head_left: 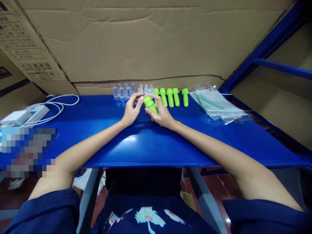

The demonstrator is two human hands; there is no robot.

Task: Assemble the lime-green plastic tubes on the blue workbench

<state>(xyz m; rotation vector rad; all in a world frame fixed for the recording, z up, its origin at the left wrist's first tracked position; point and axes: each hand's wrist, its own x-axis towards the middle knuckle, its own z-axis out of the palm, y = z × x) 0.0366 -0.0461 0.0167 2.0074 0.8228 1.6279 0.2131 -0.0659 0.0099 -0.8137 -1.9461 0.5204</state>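
Note:
A bright green ribbed plastic handle (150,105) with a yellow-green rim is held tilted above the blue table, its upper end toward the left. My right hand (163,113) wraps round its body with the thumb along the near side. At the upper end, the thumb and forefinger of my left hand (132,111) pinch round the rim. A small pale tip shows between the fingertips, too small to name. Just behind my hands stand several see-through plastic caps (128,92) on the left and several similar green handles (170,97) on the right.
The blue table (131,146) ends at a cardboard wall (146,42). At right lies a plastic bag with pale green contents (216,103). White chargers (36,113) and a looped white cable (62,105) lie left. A blue metal frame (258,45) borders the right side.

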